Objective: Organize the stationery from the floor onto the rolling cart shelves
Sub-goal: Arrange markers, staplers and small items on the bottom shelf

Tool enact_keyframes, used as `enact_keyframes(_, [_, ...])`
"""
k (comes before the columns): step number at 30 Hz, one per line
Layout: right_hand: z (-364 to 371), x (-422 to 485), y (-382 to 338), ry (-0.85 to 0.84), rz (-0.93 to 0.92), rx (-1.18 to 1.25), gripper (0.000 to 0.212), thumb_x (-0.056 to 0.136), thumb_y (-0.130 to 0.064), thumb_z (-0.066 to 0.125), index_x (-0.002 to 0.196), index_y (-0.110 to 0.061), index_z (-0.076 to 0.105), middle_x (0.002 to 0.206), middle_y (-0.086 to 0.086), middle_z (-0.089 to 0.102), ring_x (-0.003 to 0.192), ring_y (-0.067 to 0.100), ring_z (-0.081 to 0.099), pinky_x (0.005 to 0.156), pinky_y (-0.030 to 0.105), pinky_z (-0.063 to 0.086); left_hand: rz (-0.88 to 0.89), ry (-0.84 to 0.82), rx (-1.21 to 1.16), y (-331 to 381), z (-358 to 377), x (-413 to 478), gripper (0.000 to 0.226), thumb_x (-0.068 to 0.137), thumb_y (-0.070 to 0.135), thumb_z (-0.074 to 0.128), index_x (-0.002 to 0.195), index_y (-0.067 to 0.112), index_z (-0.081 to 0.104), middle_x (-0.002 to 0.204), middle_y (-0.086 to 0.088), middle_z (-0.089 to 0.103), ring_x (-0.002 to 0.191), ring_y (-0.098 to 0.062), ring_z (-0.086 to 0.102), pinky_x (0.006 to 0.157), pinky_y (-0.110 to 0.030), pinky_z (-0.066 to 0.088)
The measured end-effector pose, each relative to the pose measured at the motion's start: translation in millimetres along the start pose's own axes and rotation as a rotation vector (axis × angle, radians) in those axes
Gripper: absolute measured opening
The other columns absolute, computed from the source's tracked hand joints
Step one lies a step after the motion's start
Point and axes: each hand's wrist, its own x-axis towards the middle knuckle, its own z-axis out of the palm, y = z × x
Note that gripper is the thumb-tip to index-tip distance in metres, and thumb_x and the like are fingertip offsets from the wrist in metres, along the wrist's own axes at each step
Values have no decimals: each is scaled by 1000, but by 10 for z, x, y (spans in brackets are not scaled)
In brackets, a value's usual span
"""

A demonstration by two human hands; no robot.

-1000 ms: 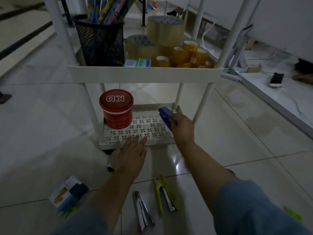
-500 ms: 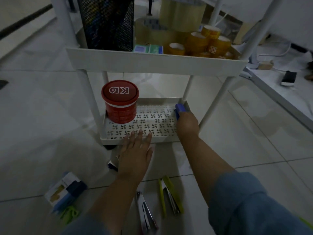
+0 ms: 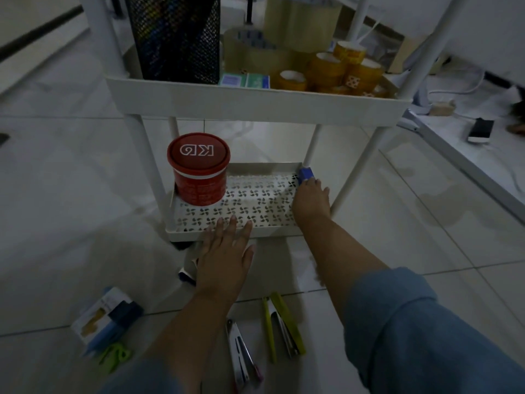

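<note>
Bottom shelf (image 3: 255, 194) middle open; red tub (image 3: 199, 172) blocks left; upper tray (image 3: 255, 106) overhangs.

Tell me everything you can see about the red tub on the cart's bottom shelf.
The red tub is a squat round container, plastic by its look, red-walled with small white print and a white band under the lid. Its red lid is on and bears large white letters, upside down from this view. It stands upright at the left end of the perforated white bottom shelf, close to the cart's left post. Nothing rests on it or leans against it.
</note>
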Motion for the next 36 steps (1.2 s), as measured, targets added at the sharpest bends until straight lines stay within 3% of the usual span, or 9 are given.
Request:
enact_keyframes(4, [-10, -201, 21, 27, -79, 94, 57, 96, -7, 34, 148, 0, 12, 157, 17, 9, 146, 28, 6, 118, 44, 4, -30, 32, -97, 14, -81, -5, 63, 89, 47, 12, 136, 26, 48, 140, -8, 50, 131, -30, 45, 115, -41, 17])
enact_keyframes(6, [57, -476, 35, 135, -216, 249, 51, 95, -5, 38, 145, -2, 27, 155, 15, 20, 145, 28, 14, 119, 43, 14, -17, 6, -136, 1, -108, 12, 63, 91, 50, 1, 147, 31, 25, 155, -1, 25, 145, -24, 18, 117, -37, -3])
enact_keyframes(8, [149, -870, 48, 214, -278, 469, 42, 93, -5, 44, 135, -4, 46, 145, 15, 40, 138, 29, 34, 112, 43, 32, -19, -17, -222, 3, -126, -13, 52, 99, 46, 13, 148, 31, 17, 158, 3, 14, 147, -19, 7, 117, -37, -3])
enact_keyframes(11, [382, -1427, 184, 293, -249, 686, 31, 86, 1, 52, 116, -7, 62, 118, 11, 60, 111, 24, 56, 94, 26, 43, 31, 47, -455, 107, -110, -276, 64, 91, 53, 18, 141, 20, 40, 150, -3, 35, 141, -21, 28, 113, -32, 20])
enact_keyframes(15, [751, -2033, 508, 190, -120, 707, 30, 88, -5, 50, 114, -13, 62, 114, 0, 61, 106, 15, 55, 81, 6, 32, -152, -54, -701, 492, -27, -750, 47, 85, 44, 62, 120, 14, 51, 119, -2, 50, 110, -18, 50, 85, -21, 38])
enact_keyframes(22, [926, -2439, 712, 65, -71, 646, 39, 96, -24, 40, 129, -11, 57, 138, 5, 51, 128, 18, 46, 107, 18, 25, -336, -208, -533, 927, 45, -784, 80, 70, 51, 72, 128, 11, 35, 130, -8, 39, 114, -27, 51, 87, -33, 44])
enact_keyframes(25, [983, -2425, 758, 74, -131, 575, 47, 91, -32, 35, 126, -12, 60, 133, 9, 56, 123, 22, 52, 108, 25, 30, -372, -245, -524, 945, 63, -757, 80, 67, 39, 77, 128, 8, 35, 129, -12, 41, 112, -31, 52, 86, -35, 45])
enact_keyframes(30, [983, -2218, 725, 182, -217, 523, 35, 94, -29, 40, 118, -17, 63, 118, 4, 63, 109, 17, 57, 93, 29, 50, -449, -101, -942, 782, -62, -606, 36, 72, 19, 76, 95, 3, 53, 89, -8, 55, 92, -31, 61, 72, -32, 44])
enact_keyframes(36, [1043, -2100, 653, 61, -342, 213, 50, 97, -49, 21, 140, -31, 40, 146, -5, 43, 134, 14, 37, 113, 33, 22, -472, 21, -1412, 819, -618, 80, 29, 88, 27, 62, 111, 9, 63, 101, -4, 64, 87, -16, 59, 67, -26, 43])
